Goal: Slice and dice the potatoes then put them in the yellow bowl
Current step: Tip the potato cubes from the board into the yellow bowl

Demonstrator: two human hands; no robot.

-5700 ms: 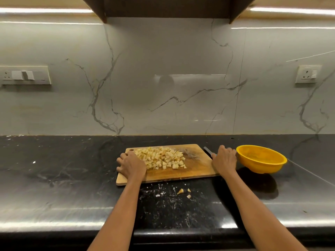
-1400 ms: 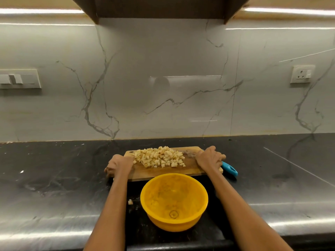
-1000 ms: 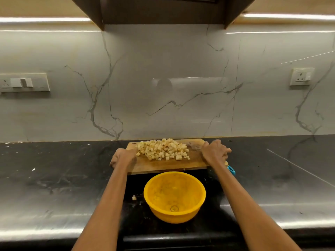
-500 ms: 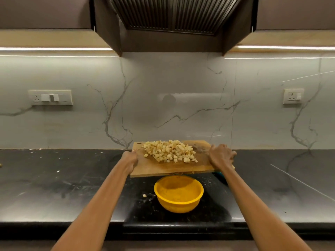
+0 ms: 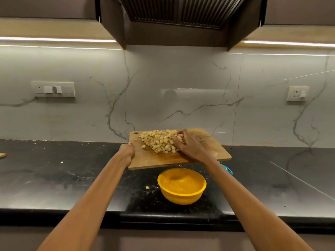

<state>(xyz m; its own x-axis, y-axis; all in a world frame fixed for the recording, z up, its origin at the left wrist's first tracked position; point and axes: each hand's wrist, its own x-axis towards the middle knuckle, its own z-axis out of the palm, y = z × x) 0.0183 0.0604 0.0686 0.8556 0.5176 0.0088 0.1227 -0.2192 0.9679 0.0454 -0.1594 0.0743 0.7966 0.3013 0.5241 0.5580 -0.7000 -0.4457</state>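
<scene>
A wooden cutting board (image 5: pixel 208 151) hangs in the air above the black counter, tilted slightly toward me. My left hand (image 5: pixel 126 151) grips its left edge. A heap of diced potato (image 5: pixel 159 141) lies on the board's middle. My right hand (image 5: pixel 188 145) rests on the board with its fingers against the right side of the heap. The yellow bowl (image 5: pixel 181 185) stands on the counter directly below the board's near edge, with no dice visible inside it.
A knife's blue handle (image 5: pixel 227 170) shows on the counter behind my right forearm. One stray potato cube (image 5: pixel 148 187) lies left of the bowl. The marble backsplash rises behind, with a dark hood (image 5: pixel 181 20) overhead. A wooden item's corner (image 5: pixel 2 155) sits far left.
My right hand let go of the board's right edge and moved onto the board against the dice. The left hand alone now holds the raised board over the bowl.
</scene>
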